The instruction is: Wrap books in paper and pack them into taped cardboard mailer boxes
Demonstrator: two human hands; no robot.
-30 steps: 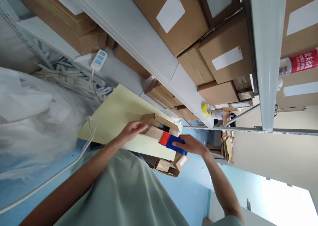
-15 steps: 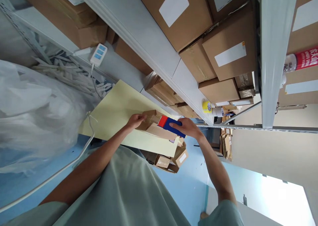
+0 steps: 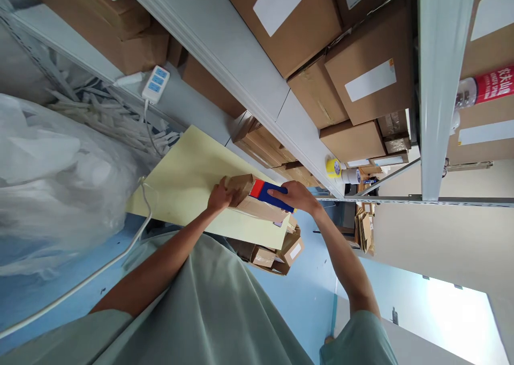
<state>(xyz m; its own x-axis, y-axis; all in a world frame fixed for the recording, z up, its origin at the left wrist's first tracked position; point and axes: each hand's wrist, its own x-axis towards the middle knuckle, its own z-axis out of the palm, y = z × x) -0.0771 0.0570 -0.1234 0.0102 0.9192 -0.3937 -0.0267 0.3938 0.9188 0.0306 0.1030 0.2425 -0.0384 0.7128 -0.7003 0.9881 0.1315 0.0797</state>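
A small brown cardboard box [image 3: 261, 208] lies on the pale yellow tabletop [image 3: 193, 167]. My left hand [image 3: 220, 195] grips its left end, fingers curled against the cardboard. In my right hand [image 3: 299, 196] is a blue tape dispenser [image 3: 275, 195] with a red front end, held over the box's upper face. That red end rests at or very near the box. Shiny clear tape seems to run along the face, partly hidden by the dispenser.
Shelves behind the table hold large labelled cartons [image 3: 363, 70]. A power strip [image 3: 156, 85] hangs by a white cable. Left lies a big translucent plastic bag [image 3: 68, 183]. Tape rolls [image 3: 333, 168] sit on the shelf edge. An open carton of small boxes [image 3: 277, 255] stands beyond the table.
My left hand has moved right and closed onto the box's end. The dispenser has shifted slightly left and up in view, still in my right hand.
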